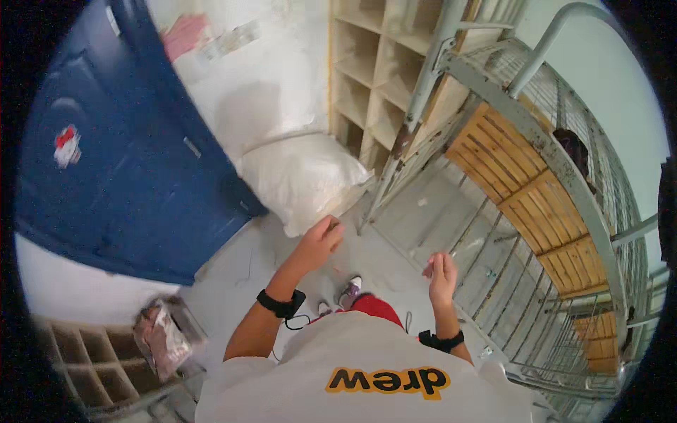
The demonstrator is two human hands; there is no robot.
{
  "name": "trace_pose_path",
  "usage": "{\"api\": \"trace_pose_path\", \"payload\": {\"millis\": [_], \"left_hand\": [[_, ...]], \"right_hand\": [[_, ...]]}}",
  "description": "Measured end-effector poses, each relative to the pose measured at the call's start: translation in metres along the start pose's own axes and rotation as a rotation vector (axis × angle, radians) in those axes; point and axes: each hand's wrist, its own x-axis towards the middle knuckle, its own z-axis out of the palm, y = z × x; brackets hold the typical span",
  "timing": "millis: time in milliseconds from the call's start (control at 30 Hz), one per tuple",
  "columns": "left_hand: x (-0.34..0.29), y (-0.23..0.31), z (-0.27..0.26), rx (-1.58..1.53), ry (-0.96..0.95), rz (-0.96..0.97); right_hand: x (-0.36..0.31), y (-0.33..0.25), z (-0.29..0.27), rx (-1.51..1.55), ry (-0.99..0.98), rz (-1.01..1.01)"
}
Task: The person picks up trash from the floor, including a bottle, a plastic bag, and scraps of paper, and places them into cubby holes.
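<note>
My left hand [321, 244] is raised in front of me with its fingers curled together. A dark spot shows at its fingertips, too small to name. Just beyond it a large, full white sack [303, 180] leans against the white wall, and the hand overlaps its lower edge in the picture; whether they touch I cannot tell. My right hand [442, 276] is held up apart from the left, thumb and fingers drawn together. What it pinches, if anything, cannot be made out. Black bands circle both wrists, the left one carrying a small dark box [299, 301].
A blue door [134, 148] stands at the left. Behind the sack is a cubby shelf [370, 70]; another shelf [88, 352] stands lower left, beside a bin with a crumpled pinkish bag [163, 342]. A metal bunk bed [493, 92] with wooden slats [543, 201] fills the right side.
</note>
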Motion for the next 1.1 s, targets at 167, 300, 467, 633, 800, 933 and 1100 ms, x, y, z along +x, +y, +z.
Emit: {"api": "trace_pose_path", "payload": {"millis": [167,300,467,633,800,933,1100], "left_hand": [[0.117,0.008,-0.030,-0.077,-0.079,0.219],[0.211,0.055,-0.039,0.006,-0.081,0.275],[0.329,0.148,-0.046,0.407,-0.031,0.425],[0.491,0.192,-0.046,0.581,0.001,0.744],[0.626,0.219,-0.030,0.861,0.007,0.939],[0.708,0.200,-0.021,1.147,0.027,1.095],[0.720,0.183,-0.022,1.099,-0.035,1.040]], "right_hand": [[0.054,0.017,0.010,0.100,0.159,0.038],[0.096,0.023,0.011,0.070,0.199,0.026],[0.137,0.039,0.010,0.028,0.295,0.025],[0.165,0.018,0.017,-0.113,0.400,0.058],[0.184,0.021,0.028,-0.055,0.732,0.041],[0.180,0.014,0.034,0.131,0.940,0.018],[0.156,-0.004,0.064,0.056,1.157,0.015]]}}
